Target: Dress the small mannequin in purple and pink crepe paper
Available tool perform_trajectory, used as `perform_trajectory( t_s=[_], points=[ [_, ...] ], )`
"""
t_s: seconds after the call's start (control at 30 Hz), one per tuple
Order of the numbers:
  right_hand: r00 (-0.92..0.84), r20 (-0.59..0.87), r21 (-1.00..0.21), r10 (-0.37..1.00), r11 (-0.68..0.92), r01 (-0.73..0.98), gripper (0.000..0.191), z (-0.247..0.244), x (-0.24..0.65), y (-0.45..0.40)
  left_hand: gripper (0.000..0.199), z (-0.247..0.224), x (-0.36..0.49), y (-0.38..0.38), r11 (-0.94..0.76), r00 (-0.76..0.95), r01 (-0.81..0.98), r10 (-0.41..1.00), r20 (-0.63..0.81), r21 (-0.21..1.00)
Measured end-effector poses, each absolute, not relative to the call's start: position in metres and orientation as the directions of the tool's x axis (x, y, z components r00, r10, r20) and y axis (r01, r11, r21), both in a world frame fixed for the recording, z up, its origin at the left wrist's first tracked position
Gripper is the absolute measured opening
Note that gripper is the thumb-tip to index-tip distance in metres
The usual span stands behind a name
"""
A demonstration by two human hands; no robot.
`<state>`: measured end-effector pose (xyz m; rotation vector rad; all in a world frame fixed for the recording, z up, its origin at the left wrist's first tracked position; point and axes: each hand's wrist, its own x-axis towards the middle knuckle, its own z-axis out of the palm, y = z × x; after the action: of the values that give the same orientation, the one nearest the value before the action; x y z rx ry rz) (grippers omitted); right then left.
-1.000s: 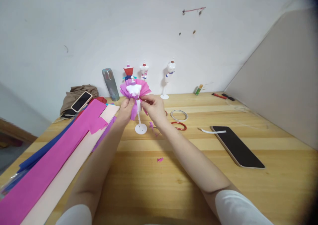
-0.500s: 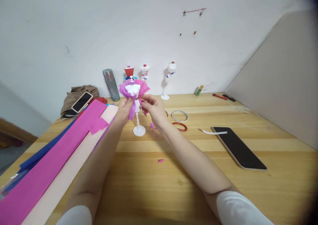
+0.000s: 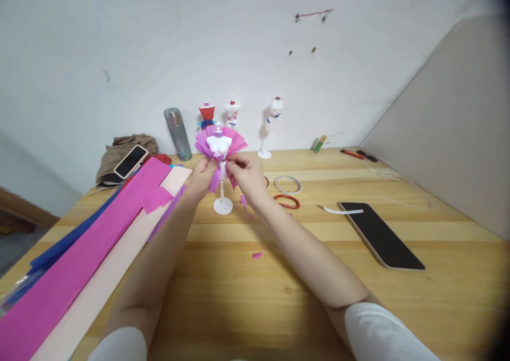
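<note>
A small white dress-form mannequin (image 3: 218,146) stands on a round white base in front of me. Pleated pink-purple crepe paper (image 3: 238,142) fans out behind its shoulders and hangs down beside its waist. On the mannequin's left side, my left hand (image 3: 204,177) pinches the paper at the waist with thumb and fingers. My right hand (image 3: 246,174) pinches the paper on the opposite side, fingertips close to the waist. Both palms hide part of the paper's lower ends. Beneath my right wrist lies a purple scrap (image 3: 243,200).
Long crepe paper sheets (image 3: 85,244) cover the left side. Behind stand a bottle (image 3: 178,134) and dressed mannequins (image 3: 206,114), (image 3: 275,111). Tape-like rings (image 3: 287,184) lie right of centre, a large phone (image 3: 382,236) with a white strip farther right. A smaller phone (image 3: 131,161) rests on brown cloth.
The mannequin's upper body has tipped slightly to the right, and the paper fan has spread wider behind it. Both hands keep pinching the paper at the waist, shifted slightly.
</note>
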<state>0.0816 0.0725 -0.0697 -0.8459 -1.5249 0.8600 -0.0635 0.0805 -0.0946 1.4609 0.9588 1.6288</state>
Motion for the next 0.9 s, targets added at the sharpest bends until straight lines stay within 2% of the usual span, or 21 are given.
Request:
perform_trajectory(
  t_s=[0.1, 0.3, 0.43, 0.53, 0.73, 0.9],
  points=[
    [-0.053, 0.423, -0.906, 0.904, 0.422, -0.031, 0.015, -0.068, 0.080, 0.070, 0.049, -0.096, -0.064, 0.081, -0.466, -0.085, -0.022, 0.882, 0.463, 0.884],
    [-0.111, 0.353, -0.935, 0.929, 0.344, -0.088, 0.016, -0.063, 0.082, 0.073, 0.057, -0.095, -0.065, 0.082, -0.382, -0.029, -0.081, 0.924, 0.381, 0.921],
    [-0.124, 0.342, -0.938, 0.932, 0.329, -0.112, 0.019, -0.060, 0.086, 0.075, 0.058, -0.093, -0.064, 0.081, -0.392, -0.034, -0.167, 0.919, 0.392, 0.904],
    [-0.154, 0.367, -0.930, 0.917, 0.362, -0.059, 0.018, -0.058, 0.087, 0.074, 0.060, -0.091, -0.063, 0.079, -0.389, 0.003, -0.227, 0.916, 0.400, 0.893],
    [-0.166, 0.471, -0.852, 0.866, 0.495, 0.167, 0.026, -0.055, 0.089, 0.070, 0.055, -0.090, -0.061, 0.077, -0.402, 0.034, -0.263, 0.904, 0.425, 0.877],
    [-0.158, 0.460, -0.844, 0.874, 0.486, 0.225, 0.028, -0.058, 0.089, 0.072, 0.050, -0.092, -0.062, 0.076, -0.402, 0.038, -0.260, 0.904, 0.425, 0.878]
  ],
)
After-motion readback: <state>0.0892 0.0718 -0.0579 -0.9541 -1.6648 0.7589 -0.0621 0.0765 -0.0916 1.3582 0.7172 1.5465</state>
